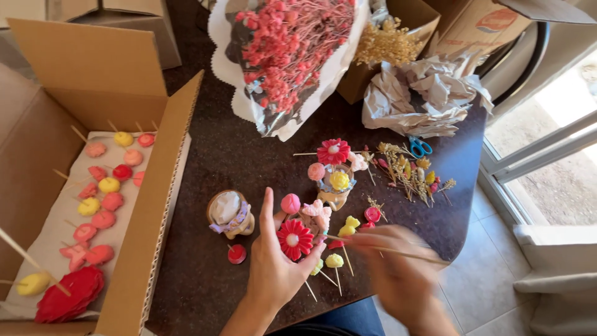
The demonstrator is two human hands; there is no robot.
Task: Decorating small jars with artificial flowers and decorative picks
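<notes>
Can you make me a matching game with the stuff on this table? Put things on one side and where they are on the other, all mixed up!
Things:
1. scissors
2. cardboard box
3. pink dried flowers
4. red daisy

Places:
A. wrapped in paper at the top of the table
B. by the left hand
C. at the left, holding flowers on sticks
D. beside the crumpled paper

Pairs: 1-D, 2-C, 3-A, 4-B

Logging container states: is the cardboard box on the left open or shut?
Open: the cardboard box has its flaps raised, with flower picks visible inside.
</notes>
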